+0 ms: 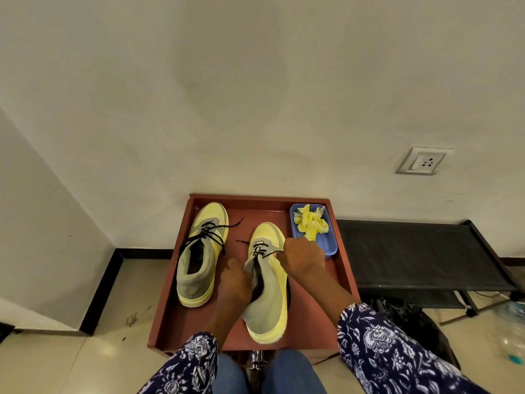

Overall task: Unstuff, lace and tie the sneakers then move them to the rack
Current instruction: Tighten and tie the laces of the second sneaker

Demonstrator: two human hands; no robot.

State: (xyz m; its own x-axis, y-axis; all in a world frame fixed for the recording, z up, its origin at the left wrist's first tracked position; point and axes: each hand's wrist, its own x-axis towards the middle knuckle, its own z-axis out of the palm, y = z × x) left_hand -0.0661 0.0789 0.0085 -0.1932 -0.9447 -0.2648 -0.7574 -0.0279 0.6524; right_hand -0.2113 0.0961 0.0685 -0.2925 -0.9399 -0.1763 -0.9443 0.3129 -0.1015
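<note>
A red tray (345, 282) holds two yellow sneakers: one far left (202, 253), one near centre (268, 291). The left hand (234, 282) grips its tongue; the right hand (304, 255) pinches its black lace (268, 254).

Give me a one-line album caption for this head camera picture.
Right hand pulls a black lace through the near sneaker; left hand holds its tongue.

Soft, even indoor light fills the scene, with only faint shadows and no harsh glare. The wide-angle lens bends straight lines strongly toward the edges. Focus is fairly sharp at centre, softer at the near corners.
</note>
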